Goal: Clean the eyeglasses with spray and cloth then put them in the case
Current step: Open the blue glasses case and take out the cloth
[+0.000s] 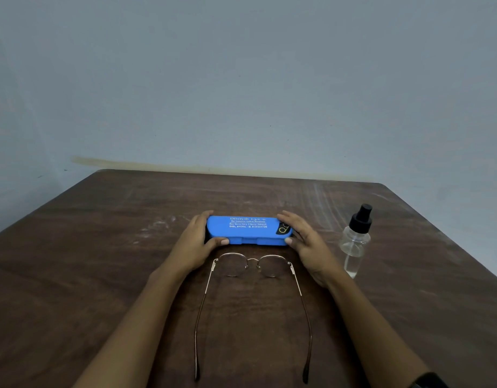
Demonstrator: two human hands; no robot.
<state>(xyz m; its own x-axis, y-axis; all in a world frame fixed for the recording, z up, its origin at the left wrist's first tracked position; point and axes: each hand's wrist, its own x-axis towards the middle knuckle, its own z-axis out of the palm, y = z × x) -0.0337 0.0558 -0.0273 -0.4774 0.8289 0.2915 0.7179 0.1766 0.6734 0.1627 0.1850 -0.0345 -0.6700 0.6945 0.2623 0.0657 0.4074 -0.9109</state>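
Nearest the camera, two bare forearms reach forward over a dark brown wooden table (73,275), and a dark band shows at the right wrist at the lower edge of the view. Between the forearms lie the eyeglasses (251,266), thin metal-framed with round lenses, unfolded, their long temple arms running back toward the person and their lenses lying just short of the two hands. The frame rests on the table and neither hand touches it, though the right hinge sits close beside the heel of the right hand.

Beyond the lenses, the left hand (195,242) cups the left end of the blue case (247,230), thumb on the near edge and fingers curled over the far edge. The right hand (306,242) cups the right end in the same way, thumb pressed to the near edge and fingers laid over the top corner. Both hands are partly curled around the case, which lies flat on the table with its lid down and white printed lettering on top, and a dark patch with a yellow spectacles mark under the right fingers.

Out past the right hand, apart from it, a clear spray bottle (355,242) with a black pump top stands upright on the table. Behind the table rises a plain grey-blue wall (241,79).
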